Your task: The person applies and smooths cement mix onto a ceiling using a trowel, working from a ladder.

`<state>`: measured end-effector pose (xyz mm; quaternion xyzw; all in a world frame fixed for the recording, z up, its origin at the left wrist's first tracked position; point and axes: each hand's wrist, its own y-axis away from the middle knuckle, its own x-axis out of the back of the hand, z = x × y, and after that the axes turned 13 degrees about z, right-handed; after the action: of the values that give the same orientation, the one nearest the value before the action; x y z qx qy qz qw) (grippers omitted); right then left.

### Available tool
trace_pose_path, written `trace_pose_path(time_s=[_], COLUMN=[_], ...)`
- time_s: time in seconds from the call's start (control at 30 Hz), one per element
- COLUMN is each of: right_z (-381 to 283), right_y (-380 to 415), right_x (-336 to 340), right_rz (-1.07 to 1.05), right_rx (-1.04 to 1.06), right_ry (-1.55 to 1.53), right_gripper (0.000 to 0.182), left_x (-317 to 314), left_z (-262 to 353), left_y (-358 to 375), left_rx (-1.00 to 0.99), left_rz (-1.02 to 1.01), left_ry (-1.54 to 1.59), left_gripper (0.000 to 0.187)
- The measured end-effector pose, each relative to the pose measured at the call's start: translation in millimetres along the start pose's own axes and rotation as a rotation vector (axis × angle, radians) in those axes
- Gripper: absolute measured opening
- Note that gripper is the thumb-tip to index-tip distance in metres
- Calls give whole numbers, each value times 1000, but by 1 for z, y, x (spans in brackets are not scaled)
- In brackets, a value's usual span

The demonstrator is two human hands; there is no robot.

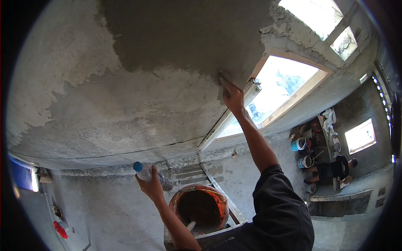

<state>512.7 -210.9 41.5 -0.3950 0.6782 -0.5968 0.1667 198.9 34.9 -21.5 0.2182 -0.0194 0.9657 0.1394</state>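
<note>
A clear plastic bottle with a blue cap [161,177] is in my left hand [151,184], its fingers wrapped round it near the cap. My right hand [233,97] reaches up to the wall, its fingertips at the lower edge of a dark, damp-looking plaster patch [188,37]. Whether that hand holds anything is too small to tell. Paler grey wall [138,100] lies below the patch. Beneath my hands stands an orange-rimmed bucket [222,205] with a dark inside and a pale handle [191,226] in it.
A wood-framed window opening [289,75] is right of my right hand. The bucket stands by a metal frame [236,211]. Far right, another person [335,169] is near paint buckets [299,144] and a cluttered bench [324,134]. A red object [60,229] lies at the lower left.
</note>
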Motion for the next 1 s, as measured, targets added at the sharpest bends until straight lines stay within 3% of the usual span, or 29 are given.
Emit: trace_pose_path(time_s=[0.07,0.13,0.23,0.27,0.3,0.37,0.47,0.57,0.7,0.77,0.83,0.9,0.93,1.0], right_z=[-9,-12,1,8,12,4,-4,-4,13,11,6,-12,-11,-5], right_y=[-10,-38,-62,-54,-38,-8,-3,-43,-48,-21,-16,-30,-39,-60], right_x=[5,11,6,-2,-6,-6,5,11,-1,-2,3,14,15,6], right_rz=[-103,188,237,285,288,48,27,283,343,48,-47,143,238,324], right_rx=[43,-135,-240,-96,-90,-119,-162,-193,-137,-156,-67,-174,-213,-173], right_ry=[-38,-104,-53,34,37,96,-31,7,3,-26,-47,-157,-60,-90], right_gripper=[44,48,50,49,49,48,46,38,37,47,45,42,34,35], left_x=[-3,-6,-4,-4,-3,-5,-5,-6,-2,-2,-2,-3,-4,-6], left_z=[-5,-17,-10,-9,-10,-8,-10,-18,-4,0,0,-4,-6,-15], left_y=[-3,-4,-3,-3,-2,-3,-2,-4,-2,-2,1,1,1,-1], left_rx=[-6,-55,-34,-36,-42,-47,-18,-93,-49,-19,-19,-35,-58,-80], left_rz=[7,43,6,3,6,12,12,58,13,-6,-6,14,27,31], left_ry=[13,-40,-30,-25,-32,-30,5,-41,-13,-6,-3,-16,-29,-26], left_gripper=[70,70,71,71,71,72,71,69,69,69,70,70,70,70])
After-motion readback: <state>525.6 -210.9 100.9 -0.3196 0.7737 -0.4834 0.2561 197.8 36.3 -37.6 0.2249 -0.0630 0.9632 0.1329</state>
